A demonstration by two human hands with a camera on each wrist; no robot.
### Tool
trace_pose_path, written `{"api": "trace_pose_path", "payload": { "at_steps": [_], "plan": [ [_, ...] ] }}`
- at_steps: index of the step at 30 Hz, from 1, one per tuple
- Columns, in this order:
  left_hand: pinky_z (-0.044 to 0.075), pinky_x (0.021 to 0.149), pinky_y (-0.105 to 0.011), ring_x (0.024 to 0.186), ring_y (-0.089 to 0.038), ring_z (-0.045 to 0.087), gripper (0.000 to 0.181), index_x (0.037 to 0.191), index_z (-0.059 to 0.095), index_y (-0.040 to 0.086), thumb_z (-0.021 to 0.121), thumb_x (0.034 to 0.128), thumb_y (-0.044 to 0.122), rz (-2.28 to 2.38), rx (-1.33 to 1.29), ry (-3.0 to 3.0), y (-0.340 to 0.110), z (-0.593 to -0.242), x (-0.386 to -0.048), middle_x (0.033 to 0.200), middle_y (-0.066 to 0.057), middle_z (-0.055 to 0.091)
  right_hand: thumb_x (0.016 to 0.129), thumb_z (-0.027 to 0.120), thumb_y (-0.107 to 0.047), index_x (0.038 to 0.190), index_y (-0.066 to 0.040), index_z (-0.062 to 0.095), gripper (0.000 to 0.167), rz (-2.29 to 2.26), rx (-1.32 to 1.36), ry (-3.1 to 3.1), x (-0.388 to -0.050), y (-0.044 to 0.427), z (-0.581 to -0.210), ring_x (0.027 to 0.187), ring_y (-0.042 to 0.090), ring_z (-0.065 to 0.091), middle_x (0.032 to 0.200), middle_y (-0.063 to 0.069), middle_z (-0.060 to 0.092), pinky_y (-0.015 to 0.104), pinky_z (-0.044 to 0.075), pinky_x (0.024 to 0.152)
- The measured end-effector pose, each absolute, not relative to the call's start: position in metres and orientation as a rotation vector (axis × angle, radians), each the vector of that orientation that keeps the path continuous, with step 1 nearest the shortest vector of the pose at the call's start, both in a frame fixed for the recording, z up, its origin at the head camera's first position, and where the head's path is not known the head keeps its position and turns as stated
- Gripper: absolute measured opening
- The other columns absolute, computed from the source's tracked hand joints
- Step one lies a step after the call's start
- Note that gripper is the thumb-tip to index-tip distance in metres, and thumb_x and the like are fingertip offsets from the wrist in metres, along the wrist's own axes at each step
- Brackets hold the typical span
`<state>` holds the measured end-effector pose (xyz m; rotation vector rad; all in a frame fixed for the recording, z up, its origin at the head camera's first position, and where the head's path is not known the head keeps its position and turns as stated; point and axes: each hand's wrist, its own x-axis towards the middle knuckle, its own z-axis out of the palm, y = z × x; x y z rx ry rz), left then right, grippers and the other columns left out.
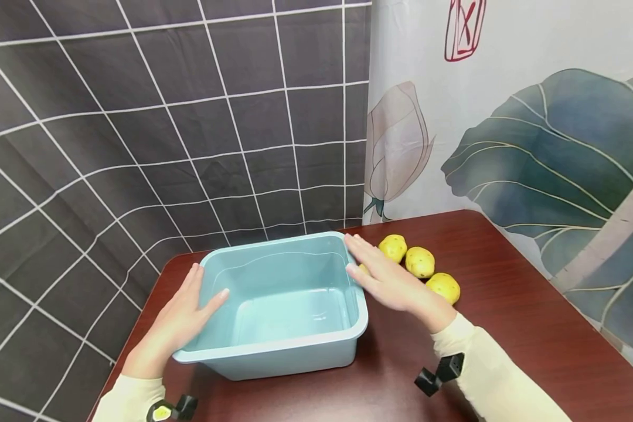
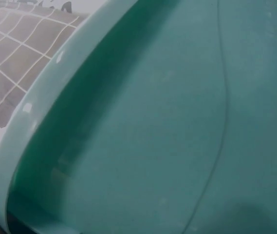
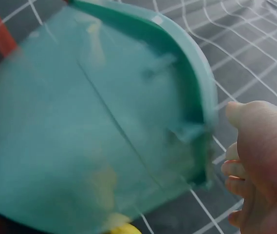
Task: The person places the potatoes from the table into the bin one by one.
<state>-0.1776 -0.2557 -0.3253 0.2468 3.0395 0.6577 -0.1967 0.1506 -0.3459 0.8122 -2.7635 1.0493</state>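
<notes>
A light blue plastic basin stands upright on the table, and its inside shows nothing in it. My left hand lies at the basin's left rim, fingers extended, with the thumb stretched over the inner side. At the right rim is my right hand, its fingers fairly straight. In the right wrist view that hand appears beside the basin, with a small gap at the thumb. The left wrist view is filled by the basin's wall; no left fingers show there.
Several yellow potatoes, among them a far one, a middle one and a near one, lie right of the basin, one partly behind my right hand. Beneath is a dark red-brown table. A grey grid-patterned cloth hangs behind.
</notes>
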Motion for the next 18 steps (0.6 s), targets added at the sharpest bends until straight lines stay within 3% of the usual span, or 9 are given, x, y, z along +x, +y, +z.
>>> {"api": "trace_pose_path", "payload": {
  "at_steps": [8,13,18],
  "plan": [
    [0.022,0.107,-0.064,0.144,-0.041,0.011,0.097,0.154,0.004,0.003,0.040,0.0919,0.067,0.651,0.250,3.055,-0.254,-0.324,-0.177,0.160,-0.017,0.001,0.097,0.046,-0.052,0.154,-0.013,0.024,0.073,0.970,0.654,-2.810,-0.209,0.188,-0.343,0.143,0.026,0.025,0.157,0.005,0.025,0.051,0.025,0.113],
    [0.021,0.107,-0.064,0.144,-0.040,0.010,0.097,0.154,0.003,0.003,0.040,0.0919,0.067,0.650,0.242,3.053,-0.254,-0.325,-0.176,0.160,-0.017,0.000,0.093,0.062,-0.040,0.151,-0.007,0.028,0.075,0.921,0.659,-2.808,-0.219,0.199,-0.354,0.140,0.031,0.031,0.154,0.011,0.032,0.052,0.028,0.111],
    [0.021,0.107,-0.064,0.144,-0.040,0.010,0.097,0.153,0.004,0.001,0.041,0.0922,0.066,0.659,0.251,3.059,-0.254,-0.327,-0.176,0.160,-0.018,0.001,0.087,0.070,-0.037,0.150,-0.006,0.031,0.081,0.914,0.665,-2.834,-0.232,0.201,-0.376,0.138,0.030,0.034,0.152,0.011,0.035,0.052,0.032,0.109]
  ]
}}
